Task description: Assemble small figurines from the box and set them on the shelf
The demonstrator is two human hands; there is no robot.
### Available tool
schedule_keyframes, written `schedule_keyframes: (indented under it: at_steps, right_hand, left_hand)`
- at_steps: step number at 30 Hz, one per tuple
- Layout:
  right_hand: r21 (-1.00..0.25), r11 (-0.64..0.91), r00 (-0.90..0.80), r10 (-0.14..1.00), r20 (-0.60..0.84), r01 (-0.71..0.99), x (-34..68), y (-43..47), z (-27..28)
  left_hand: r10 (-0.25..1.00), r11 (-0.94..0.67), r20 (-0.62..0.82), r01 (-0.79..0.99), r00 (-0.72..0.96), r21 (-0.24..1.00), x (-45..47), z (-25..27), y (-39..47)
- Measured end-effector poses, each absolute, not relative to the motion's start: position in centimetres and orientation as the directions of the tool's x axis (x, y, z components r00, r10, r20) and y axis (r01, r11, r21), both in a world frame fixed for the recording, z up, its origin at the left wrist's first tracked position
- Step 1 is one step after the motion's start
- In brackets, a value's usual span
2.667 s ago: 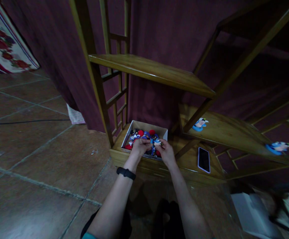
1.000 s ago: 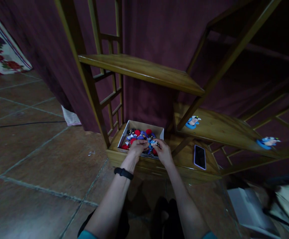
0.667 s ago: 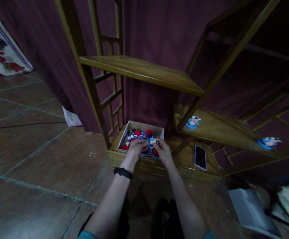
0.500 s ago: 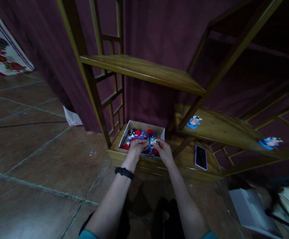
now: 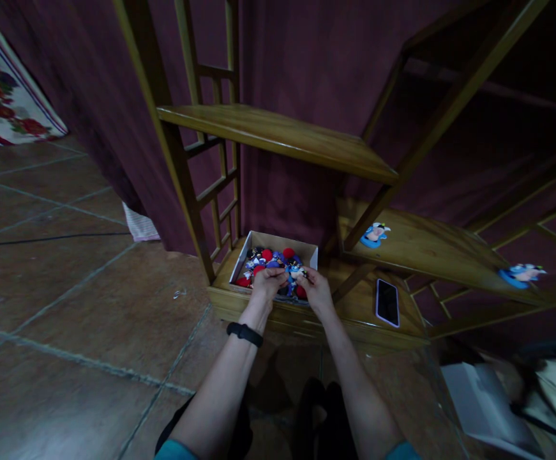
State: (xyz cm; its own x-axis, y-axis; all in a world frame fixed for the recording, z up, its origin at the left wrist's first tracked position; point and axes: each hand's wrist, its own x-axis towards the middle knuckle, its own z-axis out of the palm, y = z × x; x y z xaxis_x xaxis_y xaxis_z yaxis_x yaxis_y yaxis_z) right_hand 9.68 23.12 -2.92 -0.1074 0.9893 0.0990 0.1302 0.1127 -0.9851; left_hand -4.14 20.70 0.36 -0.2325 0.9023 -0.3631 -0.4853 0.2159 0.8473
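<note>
A cardboard box (image 5: pixel 285 241) with white outer sides stands on the low wooden base of the shelf unit, full of small red, blue and dark figurines (image 5: pixel 267 255). Over its front part, my left hand (image 5: pixel 269 281) and my right hand (image 5: pixel 315 285) meet around a small blue and white figurine (image 5: pixel 295 272). The fingers of both hands are pinched on it from either side. Its lower part blends into the toys beneath, so its outline is not fully clear. A black band (image 5: pixel 244 333) circles my left wrist.
A phone (image 5: pixel 387 303) lies on the base to the right. Two blue and white figurines, one nearer (image 5: pixel 375 235) and one farther right (image 5: pixel 521 275), rest on the right shelf (image 5: pixel 431 252). An upper shelf (image 5: pixel 278 137) juts out above the box. A white box (image 5: pixel 488 406) sits at lower right.
My left wrist has shifted slightly to the right. Both hands keep their pinch on the figurine above the box, and the view has moved very little.
</note>
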Motion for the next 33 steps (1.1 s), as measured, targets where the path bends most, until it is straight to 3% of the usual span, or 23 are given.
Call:
schedule_keyframes:
  at_steps: [16,26,33]
  right_hand:
    - [-0.989,0.139,-0.109,0.985,0.133,0.045,9.2,22.6,-2.1]
    - [-0.994,0.104,-0.102,0.99,0.102,0.023,9.2,22.7,-2.1]
    - [-0.985,0.147,-0.126,0.983,0.135,0.087,9.5,22.8,-2.6]
  left_hand:
    - [0.931,0.163,-0.287,-0.445,-0.227,0.881,-4.1,0.2,20.9]
    - [0.962,0.042,-0.101,-0.228,-0.254,0.973,-4.3,-1.4,21.6]
    - [0.956,0.055,-0.137,-0.3,-0.261,0.953,-4.1,-0.9,21.2]
